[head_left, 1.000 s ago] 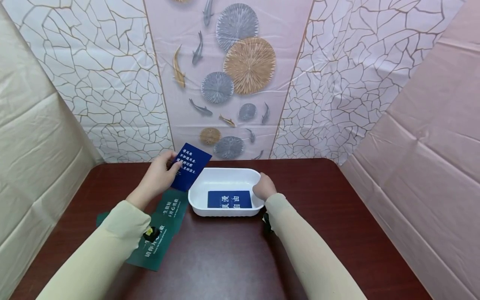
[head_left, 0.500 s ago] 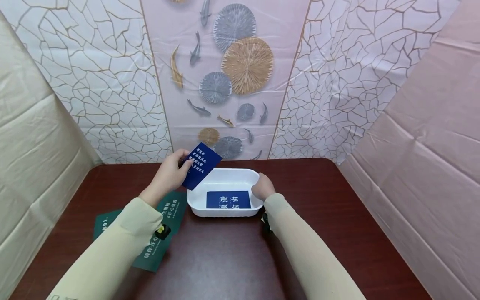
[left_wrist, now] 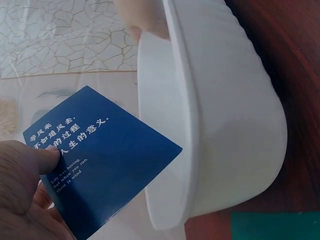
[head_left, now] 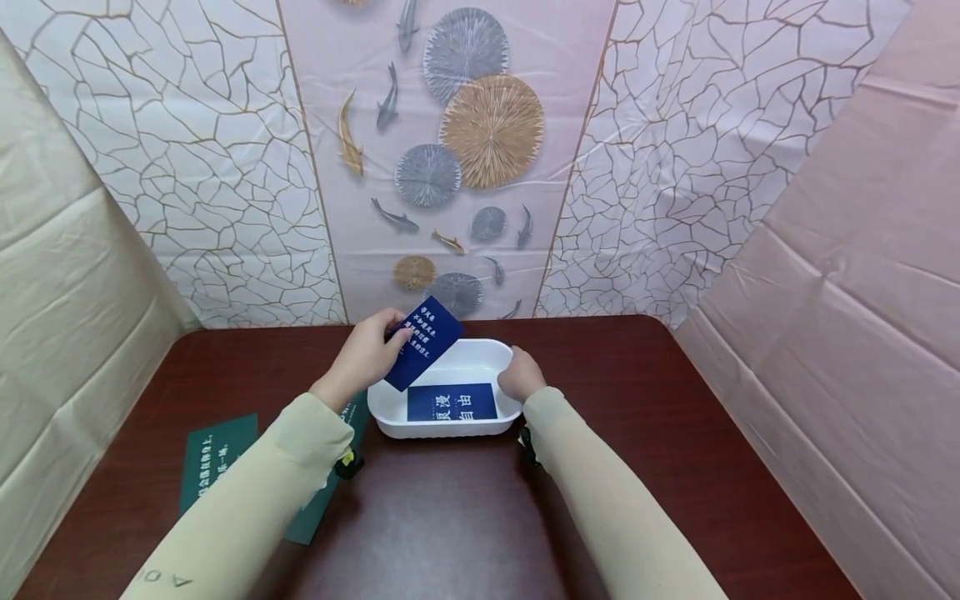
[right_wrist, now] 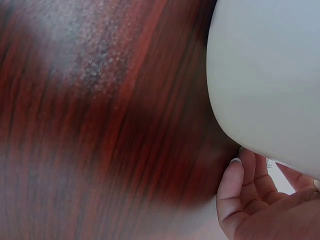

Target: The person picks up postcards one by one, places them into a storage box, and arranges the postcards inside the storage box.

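Observation:
My left hand [head_left: 369,352] pinches a dark blue card [head_left: 426,343] printed with white Chinese lines, thumb on its face. The card is tilted above the left end of a white plastic basin [head_left: 390,423]. In the left wrist view the same blue card [left_wrist: 110,160] shows English text too, beside the basin's rim. Inside the basin lies another blue card [head_left: 452,402] with large white characters. At the basin's right end my right hand [head_left: 522,374] grips the rim; in the right wrist view its curled fingers [right_wrist: 231,182] reach below the basin wall [right_wrist: 265,90].
Green cards lie on the dark red wooden table [head_left: 465,517] at the left, one green card [head_left: 217,450] beyond my left sleeve and others partly beneath the forearm. A patterned cloth wall [head_left: 247,167] stands behind the table, with plain cloth at both sides.
My left hand has carried the blue card to the right, from beside the basin to over its left end. The right hand keeps its hold on the rim.

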